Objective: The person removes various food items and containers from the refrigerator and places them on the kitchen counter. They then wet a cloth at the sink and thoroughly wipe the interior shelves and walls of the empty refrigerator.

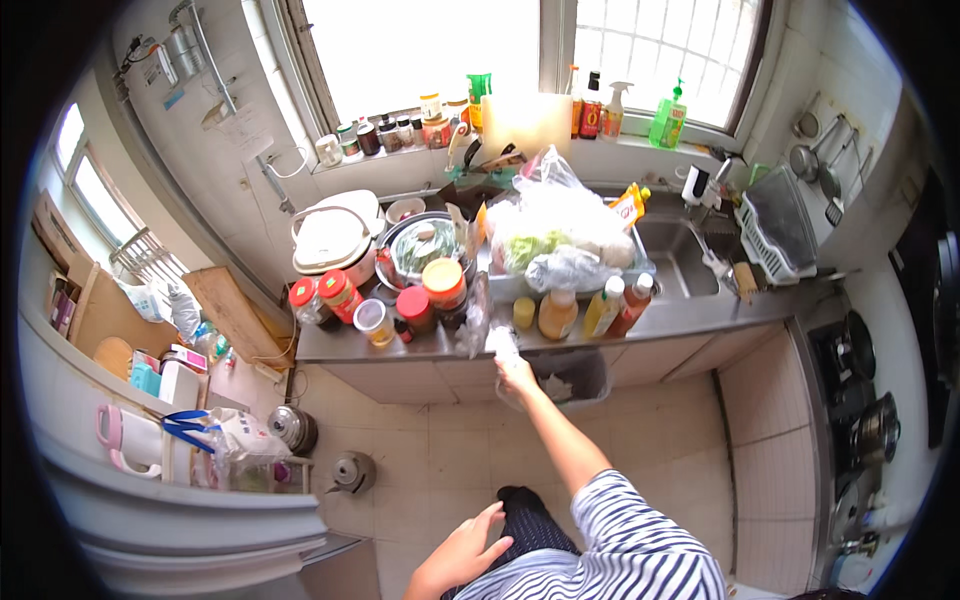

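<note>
My right hand (pixel 515 373) reaches out to the front edge of the steel counter (pixel 660 322). It grips a whitish object (pixel 502 339), too blurred to name exactly. Just below and to its right is a grey bin (pixel 596 382) with pale waste inside. To the left of the held object, a crumpled clear plastic bag (pixel 474 322) lies at the counter's edge. A small yellow-lidded container (pixel 523 311) and an orange-filled bottle (pixel 557 315) stand to its right. My left hand (pixel 466 546) hangs low before my body, fingers apart, holding nothing.
Jars (pixel 341 296) crowd the counter's left part, beside a white rice cooker (pixel 334 236). Bagged vegetables (pixel 555 232) fill a tray near the sink (pixel 679 255). On the floor stands a metal kettle (pixel 352 471). A stove with a pot (pixel 876 429) lines the right side.
</note>
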`<control>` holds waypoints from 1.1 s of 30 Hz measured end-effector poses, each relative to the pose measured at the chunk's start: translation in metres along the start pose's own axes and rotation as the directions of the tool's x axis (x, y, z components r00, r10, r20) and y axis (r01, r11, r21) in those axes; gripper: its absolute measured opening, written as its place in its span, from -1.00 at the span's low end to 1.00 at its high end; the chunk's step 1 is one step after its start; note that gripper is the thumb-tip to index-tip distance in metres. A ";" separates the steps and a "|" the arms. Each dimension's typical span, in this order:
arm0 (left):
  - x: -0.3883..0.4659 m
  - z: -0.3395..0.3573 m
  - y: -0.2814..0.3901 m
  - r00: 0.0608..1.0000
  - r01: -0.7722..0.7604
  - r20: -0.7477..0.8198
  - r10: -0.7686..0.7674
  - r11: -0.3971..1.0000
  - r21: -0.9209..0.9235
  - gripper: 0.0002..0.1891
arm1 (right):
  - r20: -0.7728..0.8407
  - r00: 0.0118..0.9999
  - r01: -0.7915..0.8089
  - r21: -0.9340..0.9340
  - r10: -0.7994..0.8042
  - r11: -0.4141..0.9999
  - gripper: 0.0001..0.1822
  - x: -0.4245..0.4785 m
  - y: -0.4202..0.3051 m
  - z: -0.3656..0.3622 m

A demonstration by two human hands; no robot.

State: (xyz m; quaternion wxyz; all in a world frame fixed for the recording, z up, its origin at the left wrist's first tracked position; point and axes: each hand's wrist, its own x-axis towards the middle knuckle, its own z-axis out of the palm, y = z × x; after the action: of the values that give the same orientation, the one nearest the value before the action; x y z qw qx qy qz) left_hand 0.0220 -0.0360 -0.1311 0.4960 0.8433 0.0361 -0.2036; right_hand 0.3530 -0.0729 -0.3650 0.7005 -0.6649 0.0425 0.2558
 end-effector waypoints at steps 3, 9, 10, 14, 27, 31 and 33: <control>0.024 -0.004 0.002 0.992 0.125 -0.010 -0.124 0.989 0.080 -0.36 | -0.050 0.985 -0.161 0.032 0.163 0.986 -0.37 0.041 -0.017 0.010; 0.025 -0.011 -0.006 0.965 0.259 -0.026 -0.260 0.965 -0.031 -0.37 | -0.005 0.962 -0.269 0.177 0.275 0.947 -0.46 -0.035 0.033 -0.001; 0.024 -0.012 -0.007 0.964 0.255 -0.071 -0.255 0.967 -0.005 -0.38 | 0.043 0.964 -0.265 0.204 0.261 0.943 -0.58 -0.055 0.036 -0.003; 0.026 -0.013 -0.017 0.962 0.194 -0.184 -0.200 0.980 -0.048 -0.42 | 0.148 0.960 -0.265 0.202 0.238 0.943 -0.69 -0.108 0.009 -0.014; -0.113 0.021 -0.029 0.705 -0.050 -0.709 -0.030 0.995 -0.091 -0.55 | 0.572 0.778 0.141 0.244 -0.260 0.959 -0.86 -0.286 -0.066 0.123; -0.211 0.022 -0.029 0.699 -0.078 -0.715 0.015 0.995 -0.055 -0.56 | 0.492 0.736 0.246 0.446 -0.466 0.860 -0.86 -0.388 -0.104 0.175; -0.271 0.031 -0.029 0.690 -0.152 -0.722 0.042 0.984 -0.089 -0.58 | 0.430 0.587 0.456 0.525 -0.686 0.719 -0.83 -0.436 -0.107 0.198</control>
State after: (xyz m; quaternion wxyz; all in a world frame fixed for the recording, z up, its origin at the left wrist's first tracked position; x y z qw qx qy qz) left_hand -0.2431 -0.0090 -0.0652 0.5110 0.8192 0.1963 0.1710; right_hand -0.0354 -0.0138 -0.0715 0.8294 -0.3850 -0.3546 0.1954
